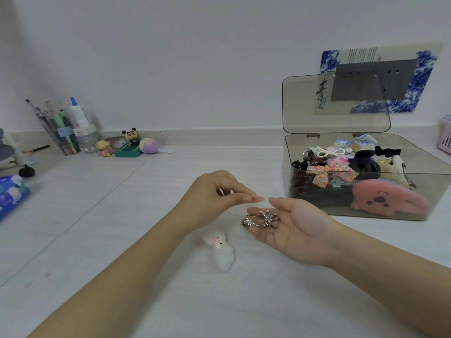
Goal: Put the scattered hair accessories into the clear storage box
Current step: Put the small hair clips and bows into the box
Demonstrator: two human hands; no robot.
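Left of the clear storage box point(366, 217): silver hair clips point(261, 218) loose on my right hand's point(292, 228) flat, spread fingers; left fingers point(251, 198) pinched narrow, apparently empty. Risk: tilting spills clips onto worktop point(122, 215); plush cat clip point(220, 251) overlooked.

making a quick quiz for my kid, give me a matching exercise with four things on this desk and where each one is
Things:
1. silver metal hair clips
2. fluffy white cat hair clip
3. pink bear-face plush accessory
4. clear hinged lid

Places:
A. standing open behind the clear storage box
B. lying on the white desk below the left hand
C. resting on the open right hand
D. inside the box, against its front wall

Pairs: 1-C, 2-B, 3-D, 4-A
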